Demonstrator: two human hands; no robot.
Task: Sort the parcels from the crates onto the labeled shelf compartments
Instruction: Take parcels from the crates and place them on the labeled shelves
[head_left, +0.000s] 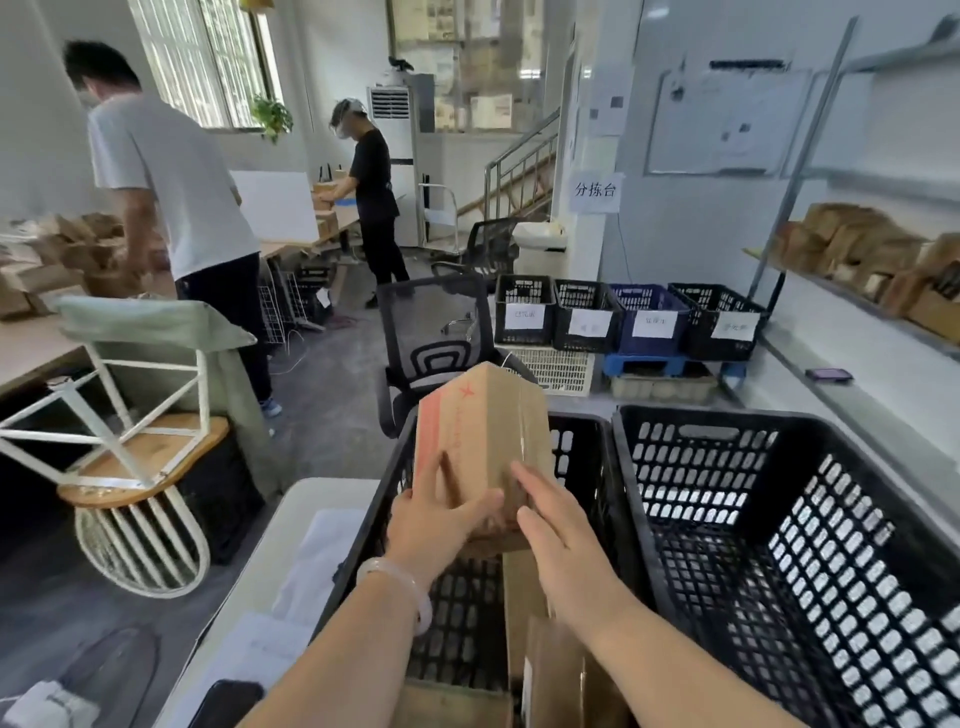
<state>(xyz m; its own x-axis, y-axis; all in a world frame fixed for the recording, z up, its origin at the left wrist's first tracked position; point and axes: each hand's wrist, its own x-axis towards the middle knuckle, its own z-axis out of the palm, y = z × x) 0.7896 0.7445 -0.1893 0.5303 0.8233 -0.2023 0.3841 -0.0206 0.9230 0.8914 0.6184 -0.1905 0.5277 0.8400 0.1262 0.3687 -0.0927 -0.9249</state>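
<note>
A brown cardboard parcel with red print and clear tape is held upright above a black plastic crate. My left hand grips its lower left side, thumb across the front. My right hand lies flat against its lower right side, fingers straight. More cardboard parcels lie in that crate under my arms. A second black crate to the right holds nothing visible. The metal shelf on the right wall carries several brown parcels.
Labeled black and blue bins stand in a row on the floor ahead. A black mesh office chair stands just beyond the crates. An upturned white stool is at left. Two people work at tables in the back left. A phone lies on the right counter.
</note>
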